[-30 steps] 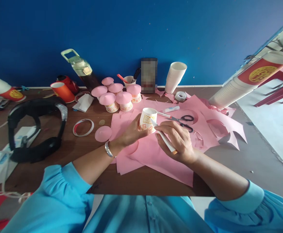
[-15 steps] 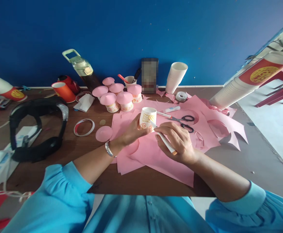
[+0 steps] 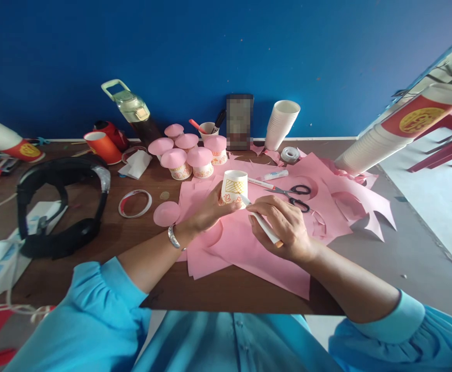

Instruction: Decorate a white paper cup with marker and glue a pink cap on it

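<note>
On the counter (image 3: 94,248), everything here is placed from the cup (image 3: 234,187) at the middle. Far left of it, a stack of cups (image 3: 4,142) lies on its side near the wall. Headphones (image 3: 61,204) rest well left of the cup, on the dark wood. Behind those, by the wall, stand an orange cup (image 3: 100,146) and a tilted bottle (image 3: 130,109). A tape ring (image 3: 135,203) lies left of the cup, and a pink disc (image 3: 166,213) lies between that ring and the cup. Just behind and left of the cup, a cluster of capped cups (image 3: 189,155) stands together.

The left hand (image 3: 210,209) is closed around the cup's lower side, holding it upright over the pink paper (image 3: 249,243). The cup is white with a yellow pattern, its mouth upward. The right hand (image 3: 285,227) grips a marker (image 3: 262,223), whose tip touches the cup's near side, low down.

Right of the cup, a pen (image 3: 261,183) and scissors (image 3: 293,195) lie on the paper. A glue stick (image 3: 275,174) lies just behind the pen. Behind the cup, against the wall, a phone (image 3: 239,121) stands upright. Right of the phone rises a white cup stack (image 3: 283,124), with a tape roll (image 3: 289,154) at its foot. Far right of the cup, a long stack (image 3: 396,132) with a red top leans across the counter's edge.
</note>
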The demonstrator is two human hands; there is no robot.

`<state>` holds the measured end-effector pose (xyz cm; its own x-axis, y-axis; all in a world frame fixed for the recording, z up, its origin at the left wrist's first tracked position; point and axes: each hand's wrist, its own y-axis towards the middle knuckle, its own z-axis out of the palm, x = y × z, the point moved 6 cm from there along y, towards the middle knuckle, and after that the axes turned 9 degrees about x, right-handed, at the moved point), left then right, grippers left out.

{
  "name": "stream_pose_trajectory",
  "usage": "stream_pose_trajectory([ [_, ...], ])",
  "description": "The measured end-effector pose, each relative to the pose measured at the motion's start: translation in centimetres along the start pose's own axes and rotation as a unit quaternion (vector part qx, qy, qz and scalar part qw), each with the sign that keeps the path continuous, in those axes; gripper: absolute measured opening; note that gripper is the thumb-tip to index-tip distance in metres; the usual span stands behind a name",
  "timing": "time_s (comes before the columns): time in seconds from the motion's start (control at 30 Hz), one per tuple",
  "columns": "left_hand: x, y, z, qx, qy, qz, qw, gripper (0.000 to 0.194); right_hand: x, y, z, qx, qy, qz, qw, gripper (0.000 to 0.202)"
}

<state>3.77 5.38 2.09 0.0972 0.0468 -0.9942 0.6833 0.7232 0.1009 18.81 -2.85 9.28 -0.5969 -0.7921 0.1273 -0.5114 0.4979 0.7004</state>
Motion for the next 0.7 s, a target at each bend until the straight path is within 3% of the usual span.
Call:
stream_pose_trajectory([
  [0.3, 0.02, -0.1, -0.02, 0.0, 0.013, -0.001, 1.0, 0.037, 0.0, -0.03, -0.21, -0.004, 0.007, 0.003, 1.0, 0.021],
  [0.5, -0.25, -0.17, 0.05, -0.013, 0.037, 0.01, 0.999, 0.058, 0.28, -0.39, -0.22, -0.011, 0.01, -0.016, 1.0, 0.023],
  [0.7, -0.01, -0.14, 0.14, -0.04, 0.074, -0.01, 0.996, 0.064, 0.3, -0.23, -0.22, -0.009, -0.019, -0.015, 1.0, 0.027],
])
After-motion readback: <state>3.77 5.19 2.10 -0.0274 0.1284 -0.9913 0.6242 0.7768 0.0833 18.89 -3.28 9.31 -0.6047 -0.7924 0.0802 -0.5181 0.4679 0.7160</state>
